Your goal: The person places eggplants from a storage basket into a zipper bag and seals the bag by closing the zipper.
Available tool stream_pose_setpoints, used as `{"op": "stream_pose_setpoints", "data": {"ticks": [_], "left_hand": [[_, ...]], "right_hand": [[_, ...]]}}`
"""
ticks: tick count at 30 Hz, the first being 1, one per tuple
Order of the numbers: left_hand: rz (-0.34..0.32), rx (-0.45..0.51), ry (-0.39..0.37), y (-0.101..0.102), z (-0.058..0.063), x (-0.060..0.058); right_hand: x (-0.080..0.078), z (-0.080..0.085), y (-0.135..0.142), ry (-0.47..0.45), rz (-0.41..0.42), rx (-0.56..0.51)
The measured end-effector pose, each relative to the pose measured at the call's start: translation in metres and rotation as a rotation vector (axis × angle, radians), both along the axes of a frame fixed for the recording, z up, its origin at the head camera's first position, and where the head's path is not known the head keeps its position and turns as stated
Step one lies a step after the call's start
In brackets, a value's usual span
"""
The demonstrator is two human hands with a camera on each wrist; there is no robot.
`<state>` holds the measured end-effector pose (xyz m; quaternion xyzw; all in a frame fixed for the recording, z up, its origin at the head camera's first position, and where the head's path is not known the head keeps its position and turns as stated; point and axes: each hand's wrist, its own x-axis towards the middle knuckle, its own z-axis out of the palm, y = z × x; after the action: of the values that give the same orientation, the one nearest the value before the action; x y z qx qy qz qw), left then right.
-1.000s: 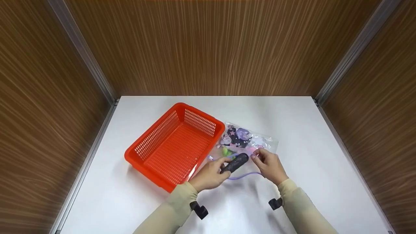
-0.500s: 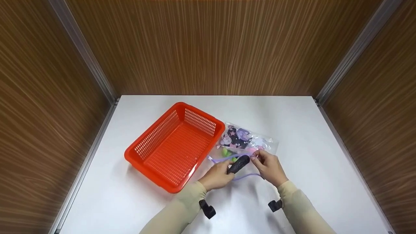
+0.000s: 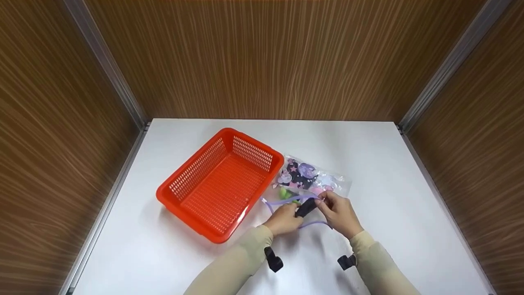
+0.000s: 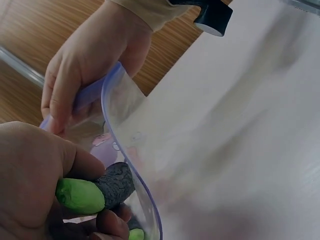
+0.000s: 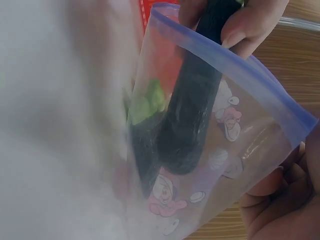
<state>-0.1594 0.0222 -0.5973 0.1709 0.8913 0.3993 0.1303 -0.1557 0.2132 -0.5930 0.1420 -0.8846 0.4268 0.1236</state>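
Observation:
My left hand (image 3: 284,220) grips a dark eggplant (image 3: 306,207) by its green-capped end (image 4: 82,196). Its dark body points into a clear zip bag (image 3: 305,174) with purple zip edges and cartoon prints; in the right wrist view the blunt tip shows inside the film. Between thumb and fingers, my right hand (image 3: 339,211) pinches the bag's mouth on the right. The purple edges stand apart, so the mouth gapes. Inside the bag, beside the held eggplant, lies another dark, green-topped piece (image 5: 145,150), partly blurred by the film.
A red perforated plastic basket (image 3: 186,217) stands on the white table (image 3: 389,164) left of the bag, its corner close to the bag. Wood-grain panels (image 3: 262,61) rise at the back and both sides. A small black device (image 3: 273,260) sits on each wrist.
My left hand has moved to the right, pushing the eggplant's tip through the bag's mouth. My right hand stays nearly in place at the bag's edge. The basket has not moved.

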Motion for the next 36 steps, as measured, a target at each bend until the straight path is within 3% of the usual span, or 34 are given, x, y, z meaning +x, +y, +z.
{"op": "stream_pose_setpoints", "data": {"ticks": [10,15,22,29,33,36], "left_hand": [[-0.001,0.017,0.023,0.015,-0.005,-0.007],[0.031,0.003,0.043,0.019,-0.007,-0.008],[0.083,-0.033,0.003,0.026,-0.010,-0.009],[0.099,-0.008,-0.038,0.033,-0.011,-0.009],[0.109,-0.029,-0.083,0.034,-0.014,-0.008],[0.099,-0.073,-0.074,0.034,-0.016,-0.008]], "right_hand": [[0.003,0.004,0.001,0.019,0.020,-0.012],[0.005,0.005,0.001,0.026,0.027,-0.001],[0.010,0.004,0.002,0.043,0.016,0.001],[0.012,0.003,0.000,0.067,0.029,-0.004],[0.014,0.002,-0.001,0.070,0.043,-0.007],[0.017,-0.001,-0.001,0.073,0.051,-0.015]]}}
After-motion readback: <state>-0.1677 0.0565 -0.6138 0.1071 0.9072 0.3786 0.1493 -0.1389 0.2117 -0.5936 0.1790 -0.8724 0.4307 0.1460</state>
